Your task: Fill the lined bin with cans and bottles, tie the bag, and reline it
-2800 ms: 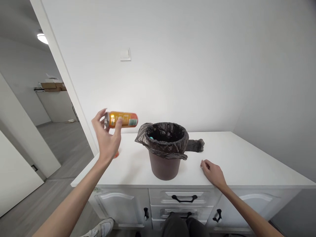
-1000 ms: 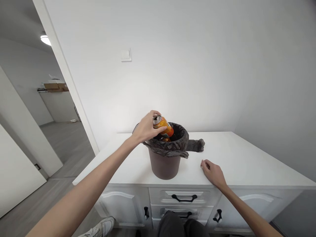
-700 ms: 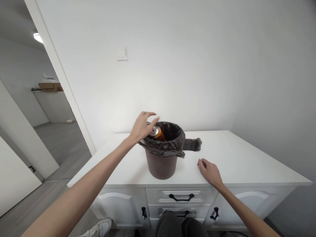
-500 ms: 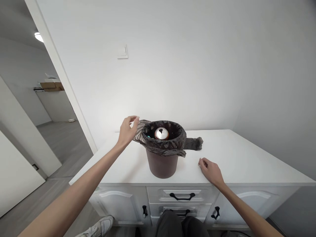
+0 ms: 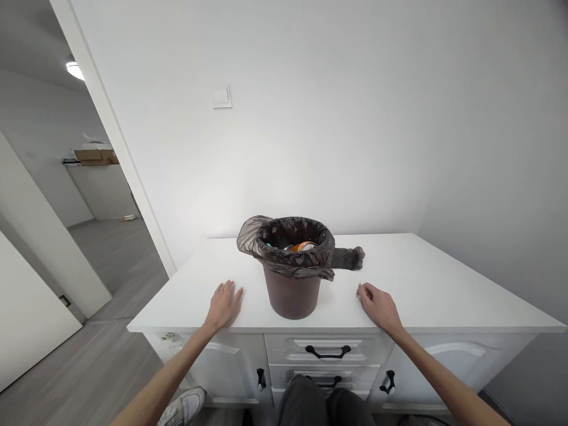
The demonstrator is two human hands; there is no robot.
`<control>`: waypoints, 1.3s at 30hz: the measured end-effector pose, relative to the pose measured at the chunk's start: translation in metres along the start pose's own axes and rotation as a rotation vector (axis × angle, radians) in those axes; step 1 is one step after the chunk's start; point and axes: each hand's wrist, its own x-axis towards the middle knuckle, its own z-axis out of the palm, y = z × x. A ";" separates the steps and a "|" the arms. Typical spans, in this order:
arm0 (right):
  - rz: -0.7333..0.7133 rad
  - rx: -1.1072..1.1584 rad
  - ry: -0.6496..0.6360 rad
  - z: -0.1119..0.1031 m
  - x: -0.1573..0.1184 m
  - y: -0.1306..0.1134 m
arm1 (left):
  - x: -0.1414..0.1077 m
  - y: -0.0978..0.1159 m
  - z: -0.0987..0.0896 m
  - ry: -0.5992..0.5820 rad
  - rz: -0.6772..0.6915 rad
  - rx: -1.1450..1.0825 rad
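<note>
A brown trash bin (image 5: pixel 293 299) stands on the white cabinet top, lined with a dark see-through garbage bag (image 5: pixel 249 236) folded over its rim. Inside it lies an orange and silver can (image 5: pixel 304 246), tilted and partly hidden by the rim. My left hand (image 5: pixel 224 304) rests flat on the surface to the left of the bin, fingers spread and holding nothing. To the bin's right, my right hand (image 5: pixel 379 305) lies with its fingers curled in, apart from the bin, and I see nothing in it.
The white cabinet top (image 5: pixel 444 284) meets the wall at the back. A loose end of the bag (image 5: pixel 348 258) trails to the right. Below the front edge are drawers with a black handle (image 5: pixel 328 352). A light switch (image 5: pixel 222 97) is on the wall, with a doorway at left.
My left hand has come down from beside the bag's left edge onto the surface. The can has dropped deeper into the bin and tipped over. My right hand has not moved.
</note>
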 end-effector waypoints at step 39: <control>0.375 1.526 -0.453 -0.066 0.010 -0.168 | 0.006 0.051 -0.007 0.012 0.088 -0.213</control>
